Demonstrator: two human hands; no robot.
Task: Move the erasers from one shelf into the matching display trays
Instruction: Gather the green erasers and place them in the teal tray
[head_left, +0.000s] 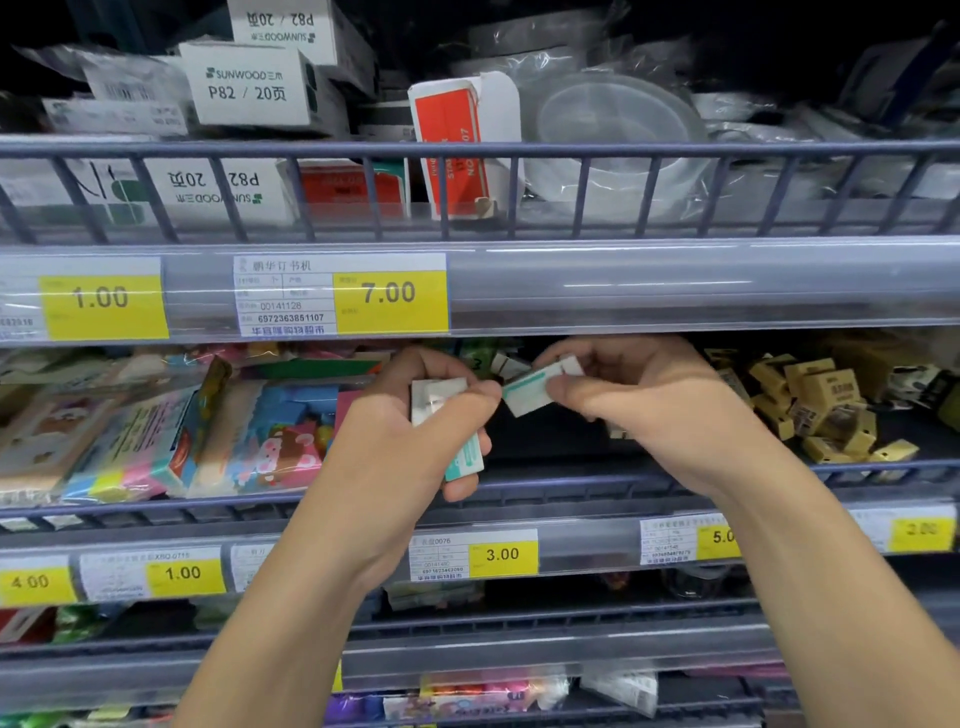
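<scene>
Between the shelf rails, the left hand (415, 415) clasps stacked erasers (447, 415) while the right hand (639, 405) pinches another eraser (535, 387); best to square it onto the stack before releasing.

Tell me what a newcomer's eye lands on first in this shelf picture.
Two bare hands meet at the centre, in front of the middle shelf: the left hand grips a stack of white-and-teal erasers, and the right hand pinches one more eraser. Above them, a bright yellow 7.00 price tag stands out on the shelf rail. To the right lies a heap of small yellow boxes.
</scene>
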